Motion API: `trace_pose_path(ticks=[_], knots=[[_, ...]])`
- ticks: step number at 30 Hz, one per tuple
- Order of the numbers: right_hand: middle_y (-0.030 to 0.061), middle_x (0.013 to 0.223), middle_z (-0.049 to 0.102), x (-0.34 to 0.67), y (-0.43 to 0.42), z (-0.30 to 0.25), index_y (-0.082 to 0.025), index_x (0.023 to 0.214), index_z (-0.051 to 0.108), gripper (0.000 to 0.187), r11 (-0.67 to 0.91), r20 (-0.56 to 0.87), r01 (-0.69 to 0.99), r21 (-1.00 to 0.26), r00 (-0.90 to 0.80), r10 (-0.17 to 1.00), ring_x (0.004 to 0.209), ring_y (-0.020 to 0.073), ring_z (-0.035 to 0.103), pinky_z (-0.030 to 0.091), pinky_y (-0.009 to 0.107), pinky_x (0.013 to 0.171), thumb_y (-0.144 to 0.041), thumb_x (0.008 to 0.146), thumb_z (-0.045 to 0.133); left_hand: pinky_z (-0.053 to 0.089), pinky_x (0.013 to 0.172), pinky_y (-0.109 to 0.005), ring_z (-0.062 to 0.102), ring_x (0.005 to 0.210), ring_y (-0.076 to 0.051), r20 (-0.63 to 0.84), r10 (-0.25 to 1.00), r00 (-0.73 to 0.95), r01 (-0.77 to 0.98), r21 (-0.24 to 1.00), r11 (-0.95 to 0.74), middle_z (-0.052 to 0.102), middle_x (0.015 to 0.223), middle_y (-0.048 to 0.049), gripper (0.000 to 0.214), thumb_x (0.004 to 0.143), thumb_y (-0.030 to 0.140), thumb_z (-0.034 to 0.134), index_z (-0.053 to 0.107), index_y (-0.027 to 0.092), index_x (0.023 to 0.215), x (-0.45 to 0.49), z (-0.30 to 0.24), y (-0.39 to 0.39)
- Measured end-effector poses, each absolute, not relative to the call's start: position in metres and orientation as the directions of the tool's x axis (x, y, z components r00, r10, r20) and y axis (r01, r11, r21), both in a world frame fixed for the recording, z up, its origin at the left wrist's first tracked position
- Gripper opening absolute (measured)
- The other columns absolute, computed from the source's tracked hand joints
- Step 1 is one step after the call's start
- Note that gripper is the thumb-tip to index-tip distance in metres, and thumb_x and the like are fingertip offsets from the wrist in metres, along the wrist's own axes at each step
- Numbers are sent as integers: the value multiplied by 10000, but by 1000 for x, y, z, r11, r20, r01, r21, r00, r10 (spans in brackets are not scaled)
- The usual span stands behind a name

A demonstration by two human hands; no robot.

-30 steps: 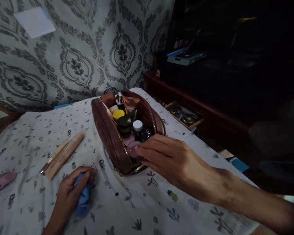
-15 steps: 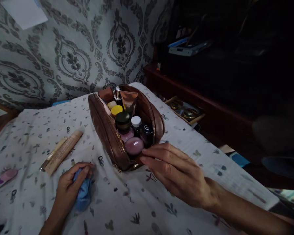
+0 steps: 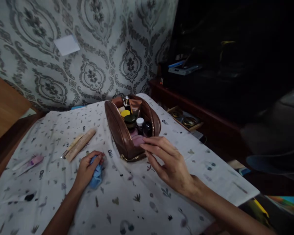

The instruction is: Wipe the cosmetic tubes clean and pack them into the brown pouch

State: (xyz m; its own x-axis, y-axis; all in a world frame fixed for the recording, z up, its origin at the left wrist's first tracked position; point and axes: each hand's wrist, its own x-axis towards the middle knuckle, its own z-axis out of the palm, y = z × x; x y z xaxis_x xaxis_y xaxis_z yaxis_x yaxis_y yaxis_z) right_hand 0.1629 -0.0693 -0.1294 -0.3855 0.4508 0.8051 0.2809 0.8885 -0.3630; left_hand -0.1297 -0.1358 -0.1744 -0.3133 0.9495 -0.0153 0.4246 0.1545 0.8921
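Observation:
My left hand (image 3: 89,168) is closed around a crumpled blue cloth (image 3: 96,178), resting on the patterned sheet. An unzipped brown toiletry bag (image 3: 117,130) stands ahead, packed with cosmetics. At its near end, my right hand (image 3: 170,163) reaches over the rim, fingertips on a smooth pink round case (image 3: 138,140); its underside is hidden. Deeper inside are a dark-lidded jar (image 3: 130,120), a white-capped bottle (image 3: 139,122), a yellow lid (image 3: 125,113), a brown tube (image 3: 135,107) and a silver-topped bottle (image 3: 126,101).
Left of the bag lie a beige tube (image 3: 80,145) and a slim tube (image 3: 70,147). Further left are a pink-and-white item (image 3: 35,160) and a black-tipped brush-like item (image 3: 29,197). Right of the sheet, an open drawer (image 3: 196,126) holds round gold objects. Patterned wallpaper (image 3: 93,75) rises behind.
The view has shifted, so everything sits differently in the picture. My right fingers stay at the pink case, whose glossy top shows less now. My left hand still holds the blue cloth.

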Motion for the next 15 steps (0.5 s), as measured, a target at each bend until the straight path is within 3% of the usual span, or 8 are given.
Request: trace_pose_path(ticks=[4, 9, 15], knots=[[120, 1126, 693, 154, -71, -127, -196, 1118, 657, 239, 879, 806, 306, -366, -367, 463, 1039, 228, 665, 573, 415, 878, -96, 930, 549, 497, 655, -252, 639, 684, -170, 29, 954, -297, 432, 895, 107, 692, 731, -31, 367, 821, 515, 612, 694, 160, 868, -129, -175, -138], [127, 1170, 686, 140, -79, -128, -205, 1098, 679, 217, 873, 812, 323, -365, -348, 468, 1085, 260, 654, 558, 470, 908, -134, 933, 557, 450, 604, -257, 591, 613, -157, 140, 958, -252, 588, 808, 37, 685, 701, -20, 323, 870, 446, 525, 689, 168, 878, -129, -175, -140], [123, 1157, 700, 116, -99, -124, -210, 1046, 695, 210, 909, 827, 237, -341, -385, 411, 1041, 256, 665, 550, 477, 917, -105, 902, 585, 480, 841, -307, 650, 893, -208, 267, 964, 14, 773, 609, -180, 707, 948, -81, 250, 920, 299, 471, 684, 173, 947, -126, -169, -154]])
